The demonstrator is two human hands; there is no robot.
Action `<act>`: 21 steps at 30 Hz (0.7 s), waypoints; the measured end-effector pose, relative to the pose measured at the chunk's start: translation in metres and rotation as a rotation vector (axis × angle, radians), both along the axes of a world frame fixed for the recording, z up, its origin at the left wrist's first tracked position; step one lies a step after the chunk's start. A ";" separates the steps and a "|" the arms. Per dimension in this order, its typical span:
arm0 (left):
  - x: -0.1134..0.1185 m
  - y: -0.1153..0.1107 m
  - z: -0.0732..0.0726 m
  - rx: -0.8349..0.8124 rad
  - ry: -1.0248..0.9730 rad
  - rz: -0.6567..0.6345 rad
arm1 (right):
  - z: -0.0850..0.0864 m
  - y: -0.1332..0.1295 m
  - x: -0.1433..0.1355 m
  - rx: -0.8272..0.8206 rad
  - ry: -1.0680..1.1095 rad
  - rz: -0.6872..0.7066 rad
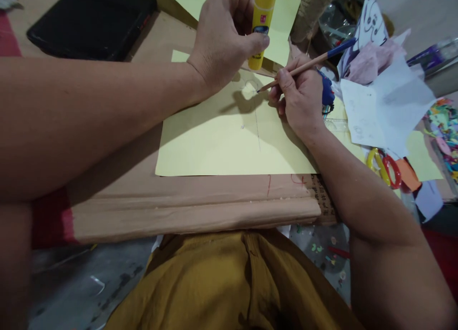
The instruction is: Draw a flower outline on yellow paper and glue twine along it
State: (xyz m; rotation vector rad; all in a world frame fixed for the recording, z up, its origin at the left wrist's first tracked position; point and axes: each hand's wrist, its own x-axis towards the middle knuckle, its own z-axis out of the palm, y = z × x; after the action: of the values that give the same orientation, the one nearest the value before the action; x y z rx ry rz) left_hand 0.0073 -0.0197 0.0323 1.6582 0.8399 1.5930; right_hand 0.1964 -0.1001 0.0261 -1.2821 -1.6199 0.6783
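My left hand [225, 38] is closed around a yellow glue stick [262, 15], which it holds upright over the far part of a pale yellow sheet of paper [203, 143]. In my right hand [300, 96] is a pencil [307, 65] with a blue end. Its tip points down at the sheet, close to a faint drawn outline and a thin line running toward me. Whether the tip touches the paper I cannot tell. Shadows of both hands fall on the sheet. Part of a blue object [327, 89] shows behind my right hand.
A black case [93, 19] lies at the back left of the cardboard-covered table [118, 210]. On the right are yellow and red scissors handles [384, 167], white paper [390, 105], crumpled pink paper [372, 62] and a heap of colourful bits [445, 129]. More yellow paper [286, 29] lies behind my hands.
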 end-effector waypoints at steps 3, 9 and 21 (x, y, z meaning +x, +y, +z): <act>0.000 0.007 -0.005 0.022 -0.014 -0.020 | 0.000 -0.001 0.001 0.006 0.001 -0.017; -0.006 0.028 -0.023 0.067 -0.066 -0.045 | 0.000 -0.006 0.007 0.061 0.099 0.014; -0.006 0.046 -0.041 0.172 -0.135 -0.163 | -0.001 -0.007 0.001 0.025 -0.010 0.070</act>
State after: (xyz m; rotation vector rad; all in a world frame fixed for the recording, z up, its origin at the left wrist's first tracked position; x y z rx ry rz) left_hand 0.0011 0.0263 -0.0090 1.6687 0.4984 1.6792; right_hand 0.1976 -0.1073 0.0253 -1.2174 -1.6828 0.6931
